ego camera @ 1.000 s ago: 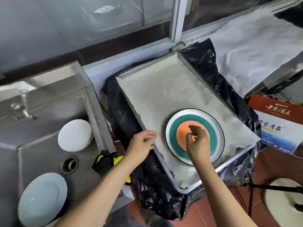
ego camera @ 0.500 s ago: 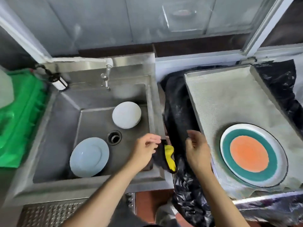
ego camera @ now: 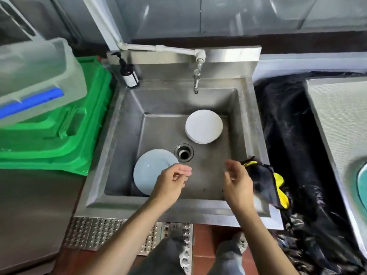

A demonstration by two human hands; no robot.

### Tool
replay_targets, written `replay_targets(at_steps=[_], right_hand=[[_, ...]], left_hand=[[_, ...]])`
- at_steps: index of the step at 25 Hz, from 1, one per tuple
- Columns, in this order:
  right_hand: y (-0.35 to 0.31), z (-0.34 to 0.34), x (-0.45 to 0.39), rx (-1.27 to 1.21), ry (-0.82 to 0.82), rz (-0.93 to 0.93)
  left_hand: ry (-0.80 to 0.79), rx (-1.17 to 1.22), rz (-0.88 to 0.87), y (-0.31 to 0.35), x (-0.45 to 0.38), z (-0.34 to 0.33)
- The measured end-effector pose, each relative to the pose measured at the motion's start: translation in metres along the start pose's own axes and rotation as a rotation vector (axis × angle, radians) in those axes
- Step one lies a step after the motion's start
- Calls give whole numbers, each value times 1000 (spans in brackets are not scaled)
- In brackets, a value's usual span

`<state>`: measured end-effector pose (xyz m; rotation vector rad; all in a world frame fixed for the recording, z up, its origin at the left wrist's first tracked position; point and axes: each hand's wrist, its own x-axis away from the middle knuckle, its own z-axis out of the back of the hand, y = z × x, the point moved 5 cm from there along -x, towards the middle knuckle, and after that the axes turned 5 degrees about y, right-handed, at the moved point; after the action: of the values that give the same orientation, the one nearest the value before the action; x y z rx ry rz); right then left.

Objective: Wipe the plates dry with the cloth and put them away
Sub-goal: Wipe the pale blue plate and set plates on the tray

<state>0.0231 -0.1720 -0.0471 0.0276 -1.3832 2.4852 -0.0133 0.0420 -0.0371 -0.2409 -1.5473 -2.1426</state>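
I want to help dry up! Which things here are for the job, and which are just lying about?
For the job: pale blue plate, stack of white plates, black-and-yellow cloth on the sink edge.

Lying about: soap bottle, green bin, black plastic sheet.

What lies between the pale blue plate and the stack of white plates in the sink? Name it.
The drain lies between the pale blue plate and the white plates, set in the sink floor. The head view shows it.
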Motion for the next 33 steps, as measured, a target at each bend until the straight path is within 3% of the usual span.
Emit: replay_targets(at_steps=[12, 19, 25, 28, 33], right_hand=[[17, -176, -10, 71, -251, 15], [78, -276, -65, 216, -417, 8], [127, -337, -92, 317, -499, 6], [141, -350, -96, 345, -525, -16], [146, -358, -98, 267, -525, -101]], left_hand=[[173, -93, 123, -138, -73, 115], [188, -342, 260, -202, -159, 113], [55, -521, 517, -258, -202, 101], [-5, -486, 654, -278, -202, 98], [109, -344, 734, -286, -206, 98]])
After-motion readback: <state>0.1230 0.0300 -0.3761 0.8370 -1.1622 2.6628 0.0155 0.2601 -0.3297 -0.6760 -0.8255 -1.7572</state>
